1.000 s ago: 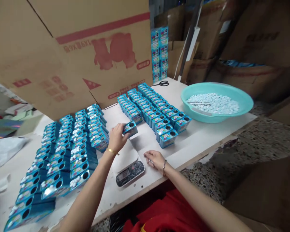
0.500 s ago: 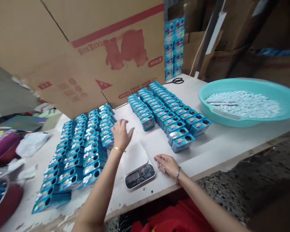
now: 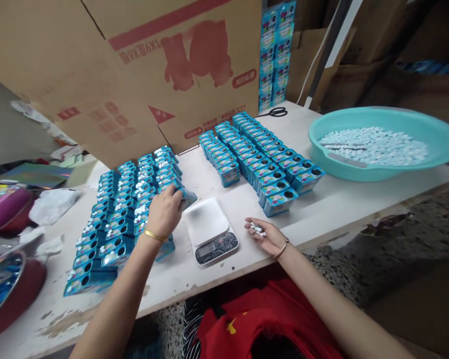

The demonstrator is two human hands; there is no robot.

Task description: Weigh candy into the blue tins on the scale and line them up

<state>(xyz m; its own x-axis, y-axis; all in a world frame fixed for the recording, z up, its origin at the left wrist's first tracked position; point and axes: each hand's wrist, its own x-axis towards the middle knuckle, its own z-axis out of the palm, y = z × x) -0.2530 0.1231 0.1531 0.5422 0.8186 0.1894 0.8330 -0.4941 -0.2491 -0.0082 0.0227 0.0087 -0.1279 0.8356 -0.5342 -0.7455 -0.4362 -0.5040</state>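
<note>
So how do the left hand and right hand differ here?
The left hand is palm down, its fingers on a blue tin; the right hand is palm up, cupping white pellets. The left wrist wears a gold-coloured band; the right wrist, a thinner bracelet. Both hands are bare, on either side of the scale.

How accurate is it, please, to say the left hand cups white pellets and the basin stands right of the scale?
Not the left hand: the head view shows the right hand cupping the white pellets. The basin stands right of the scale.
</note>
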